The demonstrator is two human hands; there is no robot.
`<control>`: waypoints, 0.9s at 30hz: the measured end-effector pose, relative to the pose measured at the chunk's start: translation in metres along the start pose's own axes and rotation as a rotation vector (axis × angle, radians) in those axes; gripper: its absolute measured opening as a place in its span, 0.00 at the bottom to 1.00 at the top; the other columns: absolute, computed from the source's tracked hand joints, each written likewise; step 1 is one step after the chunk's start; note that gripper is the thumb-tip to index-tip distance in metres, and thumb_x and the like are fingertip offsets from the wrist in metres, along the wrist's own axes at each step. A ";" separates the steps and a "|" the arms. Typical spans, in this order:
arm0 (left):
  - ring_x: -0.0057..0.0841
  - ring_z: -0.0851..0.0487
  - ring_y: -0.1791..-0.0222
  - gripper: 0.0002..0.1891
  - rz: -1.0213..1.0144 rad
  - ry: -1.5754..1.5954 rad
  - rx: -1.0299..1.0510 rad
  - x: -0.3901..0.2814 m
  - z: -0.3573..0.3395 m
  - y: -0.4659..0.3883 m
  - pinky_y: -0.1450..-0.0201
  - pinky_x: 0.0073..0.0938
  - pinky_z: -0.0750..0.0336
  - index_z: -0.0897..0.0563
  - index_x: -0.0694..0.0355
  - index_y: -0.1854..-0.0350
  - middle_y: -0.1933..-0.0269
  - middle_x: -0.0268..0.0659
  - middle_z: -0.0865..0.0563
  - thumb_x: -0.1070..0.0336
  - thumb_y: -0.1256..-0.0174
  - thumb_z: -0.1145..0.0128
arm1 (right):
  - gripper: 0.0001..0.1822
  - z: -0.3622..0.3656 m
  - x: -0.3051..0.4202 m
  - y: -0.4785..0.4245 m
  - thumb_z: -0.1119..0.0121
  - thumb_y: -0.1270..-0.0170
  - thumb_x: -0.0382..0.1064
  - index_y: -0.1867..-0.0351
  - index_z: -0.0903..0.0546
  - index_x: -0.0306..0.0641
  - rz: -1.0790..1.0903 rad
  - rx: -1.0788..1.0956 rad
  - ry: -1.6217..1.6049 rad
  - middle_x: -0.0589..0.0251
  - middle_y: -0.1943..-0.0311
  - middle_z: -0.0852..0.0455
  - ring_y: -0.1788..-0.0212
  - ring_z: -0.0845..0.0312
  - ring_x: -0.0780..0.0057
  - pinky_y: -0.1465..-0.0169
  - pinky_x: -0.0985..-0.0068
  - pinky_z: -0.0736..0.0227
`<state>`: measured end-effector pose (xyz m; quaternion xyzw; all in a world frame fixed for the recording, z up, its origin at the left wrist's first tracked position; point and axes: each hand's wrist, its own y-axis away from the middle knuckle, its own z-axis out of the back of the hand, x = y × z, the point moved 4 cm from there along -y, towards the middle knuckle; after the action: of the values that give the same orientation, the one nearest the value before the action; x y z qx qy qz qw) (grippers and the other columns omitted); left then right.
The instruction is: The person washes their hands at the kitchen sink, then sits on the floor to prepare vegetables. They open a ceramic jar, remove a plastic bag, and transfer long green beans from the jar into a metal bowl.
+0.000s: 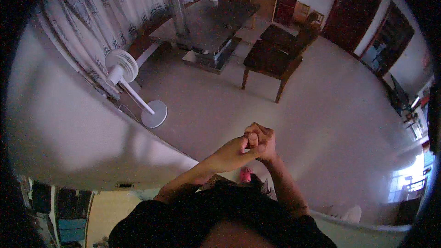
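My left hand point(235, 150) and my right hand point(266, 140) are clasped together in front of my body, above the floor point(213, 117). The left thumb lies across the right hand, whose fingers are curled in. Some fingertips are hidden where the hands overlap, and no object shows between them. Below the hands, a pink shoe or slipper point(245, 175) is partly visible on my foot. Both forearms reach out from dark short sleeves point(144, 217).
A white pedestal fan point(121, 66) stands left by patterned curtains point(93, 20). Ahead are a dark table point(220, 17) with a metal flue pipe point(176, 3) and wooden chairs point(267, 58). A white wall point(86, 134) runs along my left. A dark red door point(355, 10) is far right.
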<state>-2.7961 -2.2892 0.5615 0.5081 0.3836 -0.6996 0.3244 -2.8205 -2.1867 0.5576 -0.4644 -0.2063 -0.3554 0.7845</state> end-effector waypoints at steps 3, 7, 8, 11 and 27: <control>0.27 0.24 0.81 0.20 0.275 -0.153 -0.044 0.003 0.040 -0.048 0.75 0.25 0.31 0.26 0.64 0.70 0.75 0.42 0.22 0.47 0.41 0.48 | 0.08 0.004 -0.047 -0.065 0.48 0.45 0.40 0.71 0.26 0.39 0.137 0.135 -0.138 0.58 0.74 0.23 0.76 0.25 0.59 0.74 0.68 0.31; 0.19 0.27 0.72 0.13 0.407 -0.074 -0.145 0.022 0.085 -0.125 0.69 0.21 0.32 0.25 0.62 0.74 0.73 0.34 0.23 0.57 0.43 0.44 | 0.10 -0.011 -0.114 -0.135 0.48 0.47 0.42 0.69 0.27 0.38 0.207 0.175 -0.138 0.59 0.77 0.24 0.78 0.27 0.60 0.75 0.72 0.32; 0.19 0.26 0.71 0.13 0.485 -0.068 -0.161 0.025 0.100 -0.148 0.69 0.21 0.32 0.24 0.63 0.74 0.73 0.35 0.22 0.57 0.43 0.45 | 0.08 -0.013 -0.133 -0.154 0.47 0.47 0.40 0.68 0.28 0.39 0.200 0.206 -0.146 0.59 0.76 0.23 0.77 0.26 0.58 0.75 0.70 0.32; 0.20 0.21 0.74 0.15 0.372 -0.217 -0.298 0.063 0.156 -0.203 0.71 0.21 0.29 0.22 0.64 0.68 0.74 0.36 0.19 0.54 0.41 0.46 | 0.08 -0.032 -0.188 -0.223 0.45 0.48 0.38 0.68 0.27 0.39 0.236 0.230 -0.129 0.59 0.75 0.23 0.77 0.26 0.59 0.75 0.71 0.32; 0.30 0.22 0.54 0.17 0.195 -0.262 -0.365 0.202 0.466 -0.566 0.50 0.28 0.31 0.25 0.64 0.54 0.56 0.41 0.20 0.59 0.42 0.43 | 0.10 -0.110 -0.489 -0.632 0.48 0.41 0.40 0.65 0.25 0.36 0.150 0.262 -0.135 0.57 0.73 0.21 0.75 0.23 0.59 0.73 0.71 0.30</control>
<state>-3.5442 -2.4258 0.5727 0.3804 0.4074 -0.6443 0.5237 -3.6191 -2.3039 0.5523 -0.3948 -0.2679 -0.2338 0.8472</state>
